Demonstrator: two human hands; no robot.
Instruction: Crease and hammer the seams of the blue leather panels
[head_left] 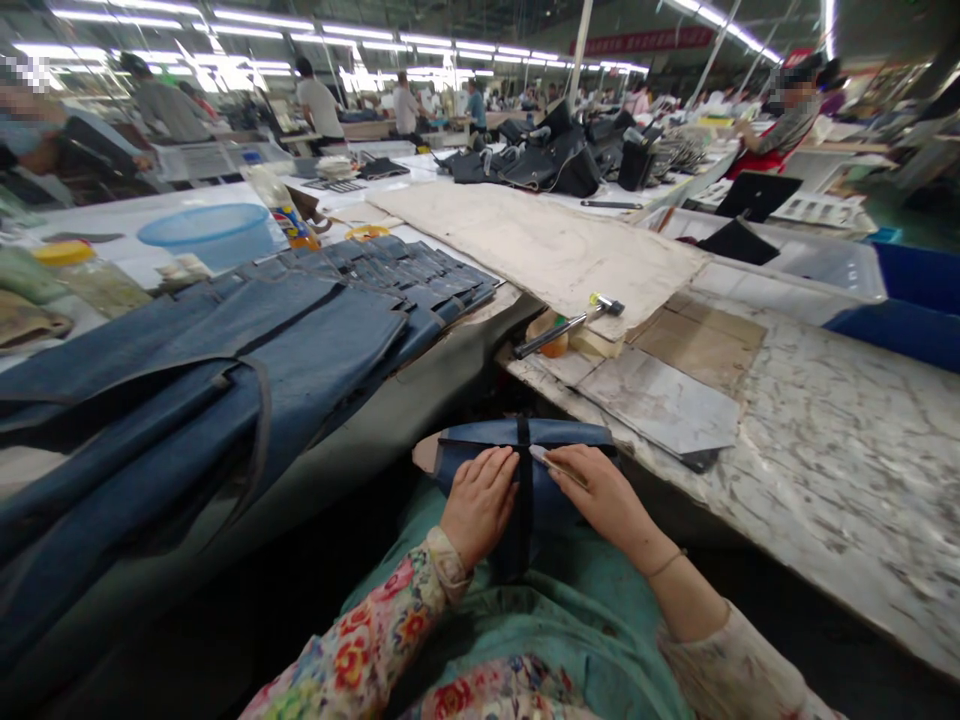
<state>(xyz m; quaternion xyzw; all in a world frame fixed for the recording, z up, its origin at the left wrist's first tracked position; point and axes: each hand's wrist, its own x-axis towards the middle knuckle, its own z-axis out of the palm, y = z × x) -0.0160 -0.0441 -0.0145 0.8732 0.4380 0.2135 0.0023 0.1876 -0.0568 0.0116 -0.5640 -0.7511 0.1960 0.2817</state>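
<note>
A dark blue piece of leather-like material (568, 433) with a black strip (525, 500) down its middle lies across my lap. My left hand (480, 500) rests flat on it, fingers stretched out, just left of the strip. On the other side, my right hand (611, 500) pinches a small, thin, white-tipped tool (538, 454), whose tip is close to the strip. The tool's exact kind is hard to make out. A brownish flap (426, 453) sticks out at the piece's left end.
Blue pieces with dark edging (300, 330) are piled on the left table. A hammer (562, 330) lies on the right bench beside grey board (660, 400). Behind are a blue basin (210, 232), a bottle (289, 215), black bags (540, 155) and several people.
</note>
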